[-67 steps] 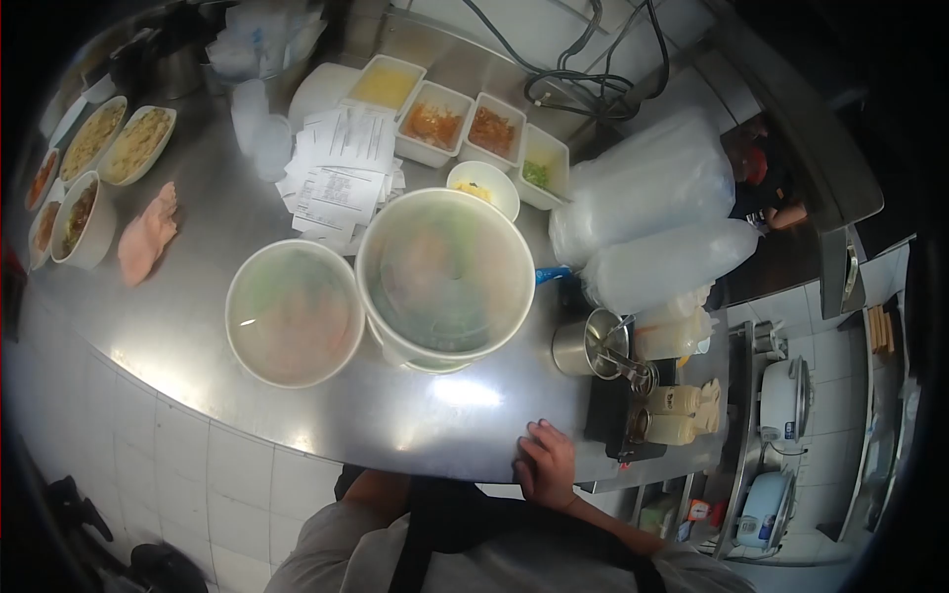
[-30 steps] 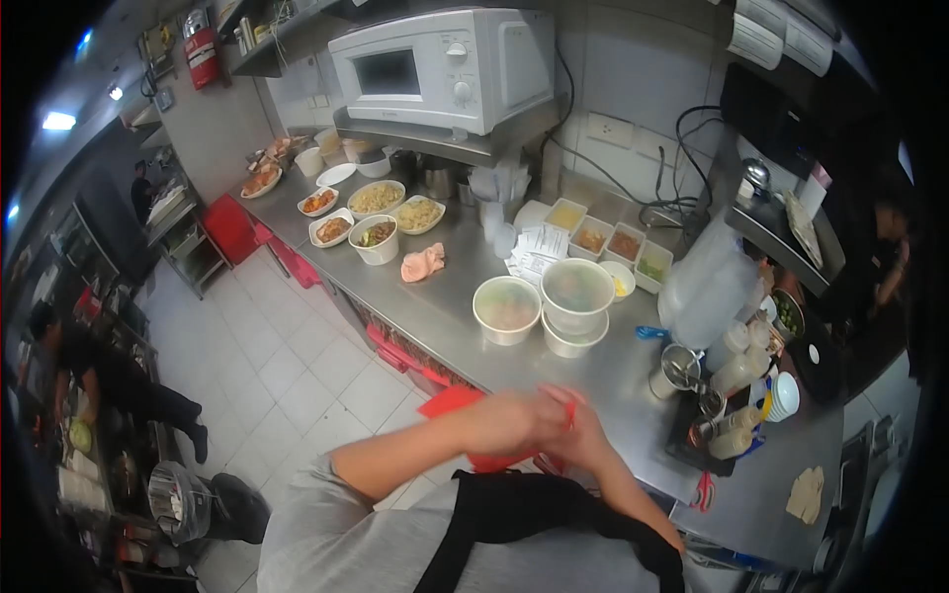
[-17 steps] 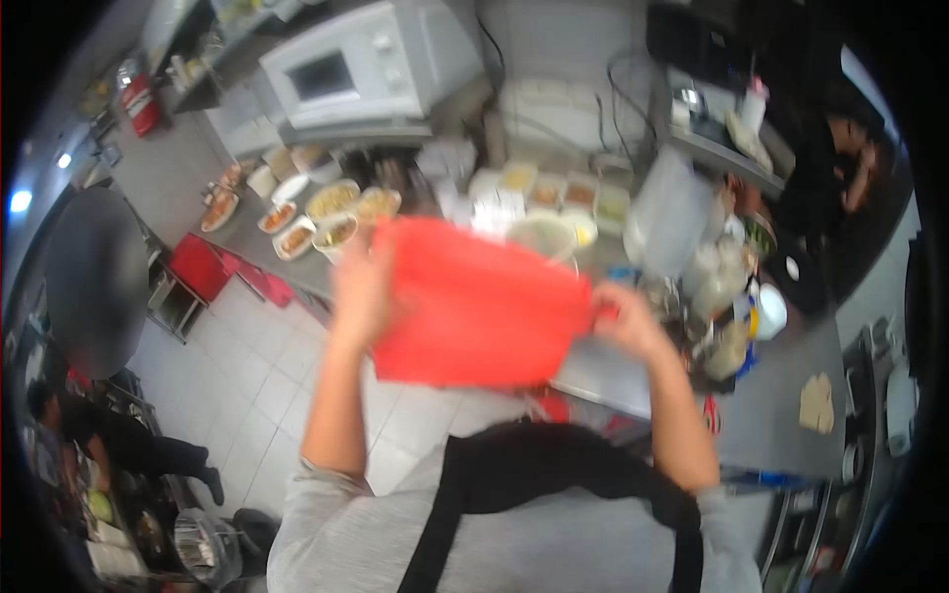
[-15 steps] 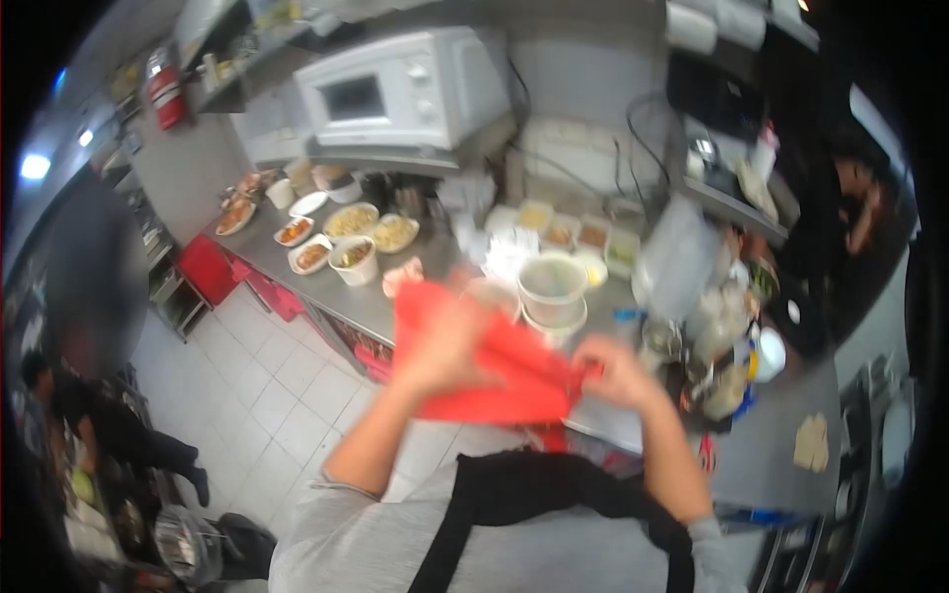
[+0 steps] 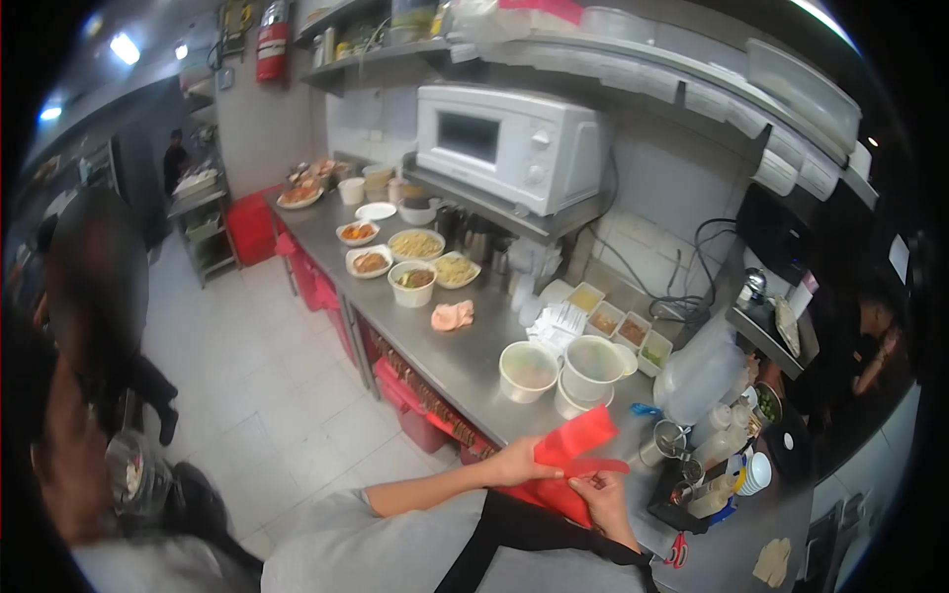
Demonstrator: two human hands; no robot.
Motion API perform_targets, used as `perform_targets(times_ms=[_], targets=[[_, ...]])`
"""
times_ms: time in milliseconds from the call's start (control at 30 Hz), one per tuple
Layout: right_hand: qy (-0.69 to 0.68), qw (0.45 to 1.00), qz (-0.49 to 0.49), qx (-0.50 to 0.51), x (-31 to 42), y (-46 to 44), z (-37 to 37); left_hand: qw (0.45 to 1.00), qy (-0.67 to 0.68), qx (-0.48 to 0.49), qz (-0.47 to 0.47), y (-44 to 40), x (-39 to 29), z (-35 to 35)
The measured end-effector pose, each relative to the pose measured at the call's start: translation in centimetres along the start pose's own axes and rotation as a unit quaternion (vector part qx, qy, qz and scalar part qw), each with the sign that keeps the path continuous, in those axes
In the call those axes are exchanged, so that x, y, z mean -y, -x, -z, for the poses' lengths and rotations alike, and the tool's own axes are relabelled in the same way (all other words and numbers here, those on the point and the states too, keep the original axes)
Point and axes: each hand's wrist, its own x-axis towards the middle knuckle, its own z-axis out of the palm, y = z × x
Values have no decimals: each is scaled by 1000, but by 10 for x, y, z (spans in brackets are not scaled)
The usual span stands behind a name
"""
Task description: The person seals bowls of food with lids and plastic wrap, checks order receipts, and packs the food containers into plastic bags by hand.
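Observation:
A red bag (image 5: 578,438) is held near the counter's front edge, partly folded, its lower part in front of my apron. My left hand (image 5: 516,463) is closed on its left side. The fingers of my right hand (image 5: 601,496) pinch the bag below its upper flap. Just beyond the bag stand a lidded bowl (image 5: 528,371) and, to its right, two stacked lidded bowls (image 5: 593,366). White paper slips (image 5: 557,324) lie behind them. A pink cloth (image 5: 452,316) rests farther left on the counter.
Bowls of food (image 5: 416,245) stand at the counter's far left, below a white microwave (image 5: 509,148). Plastic bags, bottles and a metal pot (image 5: 664,443) are at the right, with red scissors (image 5: 677,550) near the edge. People stand at the left and far right.
The red bag, held up and spread out earlier, is now lower and partly folded. My hands have come closer together. The view has turned, showing more of the upper shelf.

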Motion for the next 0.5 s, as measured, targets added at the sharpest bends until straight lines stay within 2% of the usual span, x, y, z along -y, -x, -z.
perform_targets(times_ms=[67,100,133,200,233,267,333,433,500], targets=[[59,998,0,-7,-17,1,14,1000,-6,6,28,7,-8,5],[25,999,28,-11,-21,0,13,1000,-7,7,8,8,1,4],[66,994,79,-28,-16,-1,7,1000,-12,8,-12,6,10,4],[144,974,164,-65,5,11,-5,993,-115,11,22,10,6,-5],[189,971,128,-68,15,16,-4,990,-132,12,45,12,4,-8],[162,979,84,-86,17,18,-3,993,-108,7,46,15,1,-10],[79,988,83,-101,20,18,-3,994,-85,-30,55,18,-3,-8],[-7,997,48,-58,4,22,5,998,31,-38,35,26,-3,-8],[9,998,38,-41,-13,25,5,995,88,-21,37,32,-2,-11]])
